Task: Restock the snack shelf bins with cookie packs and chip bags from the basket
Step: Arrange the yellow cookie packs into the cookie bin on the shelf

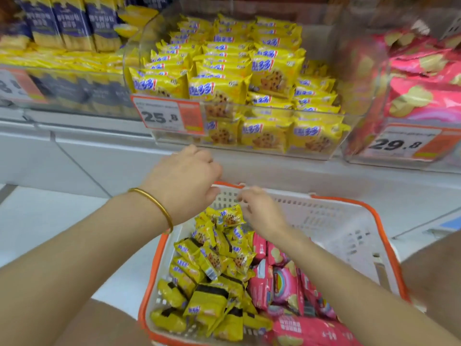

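Observation:
A white basket with an orange rim point(349, 221) sits low in front of me. It holds yellow cookie packs point(212, 265) on the left and pink chip bags point(284, 283) on the right. My right hand point(262, 213) reaches into the basket and pinches the corner of the topmost cookie pack point(229, 217). My left hand point(184, 176), with a gold bangle on the wrist, hovers over the basket's far left corner. Its fingers curl downward out of sight. Above, a clear bin point(249, 151) is filled with the same yellow cookie packs point(219, 91).
A clear bin of pink chip bags point(424, 96) stands to the right, tagged 29.8 point(396, 144). The cookie bin carries a 25.8 tag point(162, 116). Blue and yellow packs point(72, 26) fill the bin at the left. A white shelf ledge point(87, 151) runs below the bins.

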Demonstrator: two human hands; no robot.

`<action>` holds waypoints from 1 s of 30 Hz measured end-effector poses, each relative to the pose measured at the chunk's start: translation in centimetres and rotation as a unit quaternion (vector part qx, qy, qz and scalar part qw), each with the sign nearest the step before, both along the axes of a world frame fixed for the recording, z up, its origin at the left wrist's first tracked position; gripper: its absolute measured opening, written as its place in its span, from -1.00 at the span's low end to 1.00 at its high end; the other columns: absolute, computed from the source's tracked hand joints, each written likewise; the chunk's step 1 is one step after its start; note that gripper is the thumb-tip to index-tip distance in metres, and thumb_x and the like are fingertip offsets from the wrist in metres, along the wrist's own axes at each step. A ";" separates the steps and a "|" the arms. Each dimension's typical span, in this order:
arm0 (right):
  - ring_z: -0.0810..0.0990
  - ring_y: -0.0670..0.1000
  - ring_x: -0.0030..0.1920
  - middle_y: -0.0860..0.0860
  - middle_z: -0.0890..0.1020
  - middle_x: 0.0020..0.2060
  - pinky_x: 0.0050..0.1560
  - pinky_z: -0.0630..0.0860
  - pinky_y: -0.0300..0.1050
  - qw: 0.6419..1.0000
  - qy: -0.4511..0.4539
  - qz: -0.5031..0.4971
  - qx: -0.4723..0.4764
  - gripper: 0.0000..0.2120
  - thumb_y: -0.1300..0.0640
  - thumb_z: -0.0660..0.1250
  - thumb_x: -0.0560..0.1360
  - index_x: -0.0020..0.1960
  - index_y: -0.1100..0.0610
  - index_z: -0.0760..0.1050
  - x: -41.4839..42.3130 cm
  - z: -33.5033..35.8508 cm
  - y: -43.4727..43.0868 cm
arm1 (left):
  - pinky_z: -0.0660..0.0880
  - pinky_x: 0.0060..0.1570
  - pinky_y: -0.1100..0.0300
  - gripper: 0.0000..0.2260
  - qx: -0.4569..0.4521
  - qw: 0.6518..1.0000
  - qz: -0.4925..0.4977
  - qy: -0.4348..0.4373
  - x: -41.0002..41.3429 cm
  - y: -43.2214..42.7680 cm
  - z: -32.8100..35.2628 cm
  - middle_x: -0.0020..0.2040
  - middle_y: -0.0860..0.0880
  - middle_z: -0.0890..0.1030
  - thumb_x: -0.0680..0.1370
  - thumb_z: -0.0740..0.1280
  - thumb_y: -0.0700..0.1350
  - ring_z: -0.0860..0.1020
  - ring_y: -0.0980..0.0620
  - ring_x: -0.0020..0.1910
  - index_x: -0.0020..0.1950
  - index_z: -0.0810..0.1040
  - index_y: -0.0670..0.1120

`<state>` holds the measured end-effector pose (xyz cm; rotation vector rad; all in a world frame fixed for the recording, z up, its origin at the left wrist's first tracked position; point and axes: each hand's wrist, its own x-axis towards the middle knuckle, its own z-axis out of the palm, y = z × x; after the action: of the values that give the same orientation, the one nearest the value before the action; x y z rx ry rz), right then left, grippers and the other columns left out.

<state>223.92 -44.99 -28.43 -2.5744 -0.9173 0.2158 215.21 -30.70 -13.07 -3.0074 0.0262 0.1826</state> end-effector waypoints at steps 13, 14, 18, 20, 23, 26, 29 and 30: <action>0.33 0.17 0.24 0.12 0.35 0.24 0.09 0.46 0.00 0.975 0.053 -0.021 -0.214 -0.57 0.31 0.32 0.48 0.32 0.21 0.33 1.1 -12.0 5.4 | 0.38 0.23 0.02 -0.67 -0.005 0.998 0.020 0.056 0.5 1.8 -1.3 0.26 0.01 0.41 0.60 0.12 0.07 0.31 -0.02 0.28 0.32 0.38 0.01; 0.35 0.16 0.23 0.13 0.36 0.22 0.07 0.47 -0.01 0.974 0.051 -0.030 -0.220 -0.62 0.30 0.33 0.48 0.28 0.21 0.37 1.2 -12.1 5.4 | 0.38 0.22 0.02 -0.67 -0.004 0.998 0.019 0.054 0.6 1.9 -1.3 0.26 0.00 0.41 0.60 0.12 0.07 0.31 -0.02 0.28 0.32 0.38 0.01; 0.44 0.14 0.16 0.14 0.42 0.17 0.04 0.49 -0.02 0.975 0.062 -0.044 -0.210 -0.71 0.30 0.34 0.48 0.18 0.21 0.44 1.6 -10.8 4.4 | 0.40 0.20 0.01 -0.67 -0.006 0.998 0.016 0.053 1.1 1.8 -1.3 0.25 -0.01 0.41 0.60 0.12 0.06 0.33 -0.04 0.27 0.33 0.37 0.00; 0.50 0.13 0.12 0.13 0.51 0.10 0.03 0.51 -0.02 0.977 0.080 -0.049 -0.189 -0.81 0.18 0.33 0.51 0.10 0.19 0.48 2.0 -8.6 3.3 | 0.40 0.18 0.04 -0.67 -0.005 0.998 0.014 0.060 1.4 1.5 -1.4 0.26 -0.01 0.42 0.61 0.12 0.06 0.34 -0.04 0.28 0.34 0.37 0.00; 0.56 0.05 -0.21 0.08 0.53 -0.25 -0.24 0.47 -0.24 0.973 0.217 -0.062 -0.055 -0.84 0.13 0.35 0.52 -0.17 0.19 0.46 2.7 -3.8 0.5 | 0.40 0.11 0.07 -0.68 -0.015 0.997 0.012 0.072 1.6 1.0 -1.6 0.26 -0.01 0.45 0.61 0.14 0.05 0.40 -0.05 0.26 0.34 0.35 0.01; 0.46 -0.12 -0.44 0.03 0.36 -0.36 -0.43 0.39 -0.37 0.898 0.415 -0.063 0.134 -0.84 0.28 0.34 0.51 -0.20 0.19 0.40 2.1 2.0 -2.3 | 0.43 0.11 0.08 -0.65 -0.062 0.993 0.023 0.098 2.2 0.0 -1.9 0.26 -0.06 0.47 0.59 0.19 0.05 0.44 -0.08 0.23 0.35 0.33 -0.03; 0.53 -0.17 -0.37 0.03 0.48 -0.29 -0.35 0.48 -0.35 0.852 0.476 -0.026 0.219 -0.95 0.31 0.29 0.53 -0.04 0.20 0.47 1.2 6.7 -4.0 | 0.41 0.15 0.07 -0.53 -0.191 0.975 0.047 0.108 2.9 -1.7 -2.4 0.29 -0.11 0.48 0.55 0.30 0.05 0.48 -0.10 0.21 0.37 0.30 -0.13; 0.56 -0.13 -0.31 0.04 0.53 -0.25 -0.30 0.51 -0.32 0.842 0.482 -0.017 0.242 -0.91 0.30 0.28 0.53 0.02 0.19 0.48 0.9 8.1 -4.5 | 0.41 0.14 0.12 -0.49 -0.238 0.965 0.054 0.096 3.1 -2.4 -2.3 0.27 -0.11 0.48 0.53 0.33 0.03 0.49 -0.09 0.19 0.38 0.29 -0.15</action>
<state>224.80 -49.47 -20.33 -1.6454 -0.4332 1.0075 218.28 -33.07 -15.42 -3.4568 -0.0888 0.5515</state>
